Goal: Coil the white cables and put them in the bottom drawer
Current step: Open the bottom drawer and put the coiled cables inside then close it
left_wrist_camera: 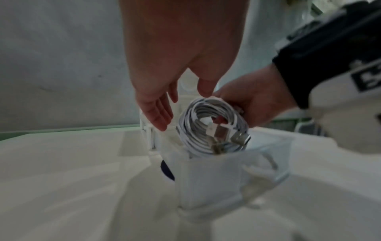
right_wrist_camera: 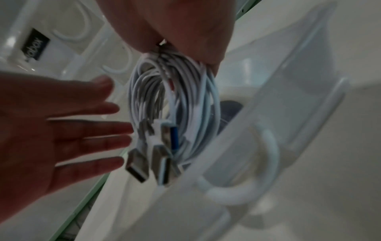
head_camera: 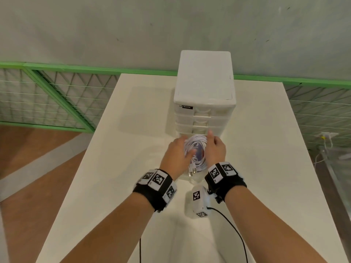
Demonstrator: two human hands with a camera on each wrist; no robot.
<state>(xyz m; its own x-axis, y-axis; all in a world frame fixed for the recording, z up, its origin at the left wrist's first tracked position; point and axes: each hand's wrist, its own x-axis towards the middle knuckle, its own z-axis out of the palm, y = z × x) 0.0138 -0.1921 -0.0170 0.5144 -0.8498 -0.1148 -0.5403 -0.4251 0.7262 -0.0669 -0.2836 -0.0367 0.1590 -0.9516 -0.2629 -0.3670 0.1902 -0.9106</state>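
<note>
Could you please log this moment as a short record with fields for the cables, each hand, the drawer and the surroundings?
cables: white cable coil, upright, its lower part inside the drawer
right hand: right hand grips the coil's top
left hand: left hand flat, fingers straight beside the coil
drawer: bottom drawer pulled open
unit: white drawer unit on the white table

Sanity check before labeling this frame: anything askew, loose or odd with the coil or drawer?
Nothing is damaged. The coil stands on edge in the open bottom drawer, not flat, pinched at the top by the right hand. Its USB plugs dangle loose. The left hand is open beside it.
</note>
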